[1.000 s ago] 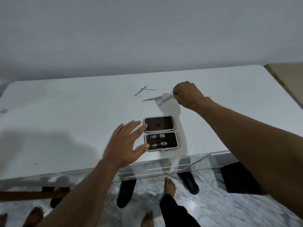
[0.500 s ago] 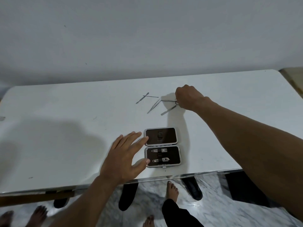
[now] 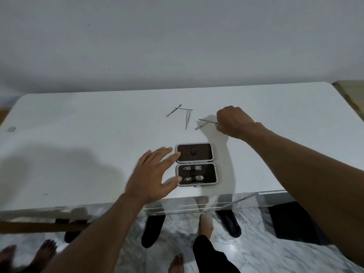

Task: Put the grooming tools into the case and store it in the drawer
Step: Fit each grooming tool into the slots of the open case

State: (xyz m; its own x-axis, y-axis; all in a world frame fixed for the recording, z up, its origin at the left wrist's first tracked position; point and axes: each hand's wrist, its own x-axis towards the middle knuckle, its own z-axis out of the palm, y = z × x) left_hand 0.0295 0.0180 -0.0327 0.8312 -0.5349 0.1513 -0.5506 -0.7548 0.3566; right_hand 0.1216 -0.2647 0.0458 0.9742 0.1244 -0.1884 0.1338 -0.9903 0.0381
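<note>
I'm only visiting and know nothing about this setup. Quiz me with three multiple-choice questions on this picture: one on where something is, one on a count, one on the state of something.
1. Where does the open case lie?
A. On the white table, near its front edge
B. On the floor
C. Against the wall

2. How many nail clippers sit in the nearer half of the case?
A. None
B. Two
C. Five

3. What is the right hand doing?
A. Lying flat and open
B. Lifting the case
C. Gripping a thin metal tool

Answers:
1 A: the case rests on the tabletop just behind the front edge.
2 B: two clippers sit one behind the other in that half.
3 C: its fingers are curled round the tool's end, beyond the case.
</note>
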